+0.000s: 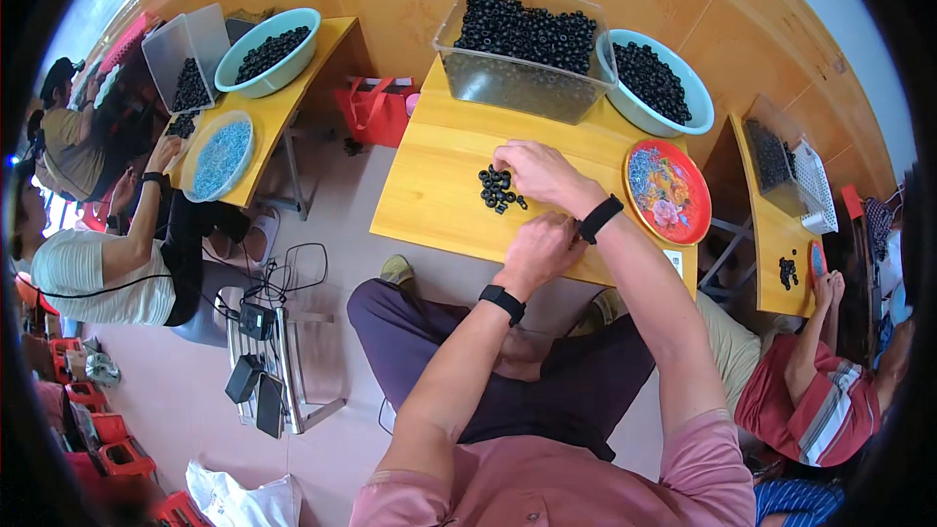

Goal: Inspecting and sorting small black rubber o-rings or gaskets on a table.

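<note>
A small loose pile of black ring-shaped pieces [496, 185] lies on the yellow wooden table [429, 171] in front of me. My right hand [539, 172] reaches over the far side of this pile, its fingers bent and closed at the rings; what sits between the fingertips is hidden. Closer to me, my left hand [543, 248] is curled near the table's front edge, partly tucked under my right wrist. Its fingertips, and anything in them, are out of sight. Dark bands circle both wrists. Right of my hands stands a red flowered tray [695, 197] with small bluish bits on it.
A clear plastic bin [532, 88] and a pale green basin [695, 102], both full of black pieces, stand at the table's back. Other people sit at tables [259, 151] left and right. A metal stool [293, 385] with cables and dark boxes is at lower left.
</note>
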The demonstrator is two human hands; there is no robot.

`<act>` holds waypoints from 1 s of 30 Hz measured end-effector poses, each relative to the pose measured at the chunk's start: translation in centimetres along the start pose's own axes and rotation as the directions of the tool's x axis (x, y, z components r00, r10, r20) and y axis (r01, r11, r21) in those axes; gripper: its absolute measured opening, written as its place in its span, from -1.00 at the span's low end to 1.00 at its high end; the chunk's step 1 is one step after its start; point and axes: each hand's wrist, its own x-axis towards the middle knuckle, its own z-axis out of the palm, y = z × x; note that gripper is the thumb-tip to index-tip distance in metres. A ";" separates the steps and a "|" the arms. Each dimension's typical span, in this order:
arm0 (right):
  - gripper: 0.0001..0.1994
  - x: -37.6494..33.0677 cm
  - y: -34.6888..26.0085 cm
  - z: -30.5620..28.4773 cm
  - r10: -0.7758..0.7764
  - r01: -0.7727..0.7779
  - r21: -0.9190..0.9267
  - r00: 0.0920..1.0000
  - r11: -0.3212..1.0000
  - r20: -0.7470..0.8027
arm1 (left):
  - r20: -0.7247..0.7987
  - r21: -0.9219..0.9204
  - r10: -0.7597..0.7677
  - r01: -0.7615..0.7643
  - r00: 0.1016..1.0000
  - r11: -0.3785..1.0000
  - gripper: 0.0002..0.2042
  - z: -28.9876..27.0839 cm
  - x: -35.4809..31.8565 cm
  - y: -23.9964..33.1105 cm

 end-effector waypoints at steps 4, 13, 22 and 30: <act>-0.78 -0.5 1.2 0.3 -0.043 0.043 -0.032 0.999 0.999 0.015 | -0.042 -0.048 0.042 -0.044 0.998 0.998 -0.77 0.0 0.3 0.3; -0.84 -4.7 4.4 -0.8 0.056 -0.061 -0.116 0.997 0.991 -0.048 | 0.027 -0.104 -0.013 0.016 1.000 0.994 -0.82 -0.3 0.7 0.4; -0.78 -9.8 3.8 -1.9 0.380 -0.282 0.390 0.903 0.877 -0.200 | -0.151 -0.422 -0.352 0.262 0.924 0.868 -0.70 -0.7 1.0 0.1; -0.74 -13.7 4.0 0.8 0.430 -0.178 0.815 0.898 0.552 -0.095 | -0.250 -0.419 -0.181 0.062 0.951 0.906 -0.85 0.0 0.9 -0.7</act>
